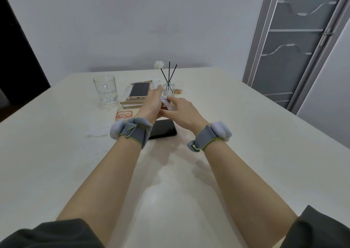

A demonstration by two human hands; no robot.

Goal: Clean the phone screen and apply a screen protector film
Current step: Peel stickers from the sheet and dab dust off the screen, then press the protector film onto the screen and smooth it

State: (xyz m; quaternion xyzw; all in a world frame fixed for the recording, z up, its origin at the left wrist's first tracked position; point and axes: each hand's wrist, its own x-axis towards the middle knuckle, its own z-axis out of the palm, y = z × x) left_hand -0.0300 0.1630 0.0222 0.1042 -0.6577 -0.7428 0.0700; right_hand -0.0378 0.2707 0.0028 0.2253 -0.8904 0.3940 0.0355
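A black phone (164,129) lies flat on the cream table (246,134), partly hidden under my wrists. Both hands are stretched out above its far end. My left hand (151,104) and my right hand (180,109) meet around a small crumpled white wipe or packet (167,103), and fingers of both pinch it. A second phone with a gold rim (139,90) rests on a stack of flat boxes (132,104) farther back. A thin white sheet (96,131) lies on the table left of my left wrist.
A clear glass (105,88) stands at the back left. A reed diffuser bottle (168,88) with black sticks and a white flower stands just beyond my hands. A clear phone case with a red camera ring (124,114) lies by the boxes. Small coloured bits (178,91) lie beside the diffuser.
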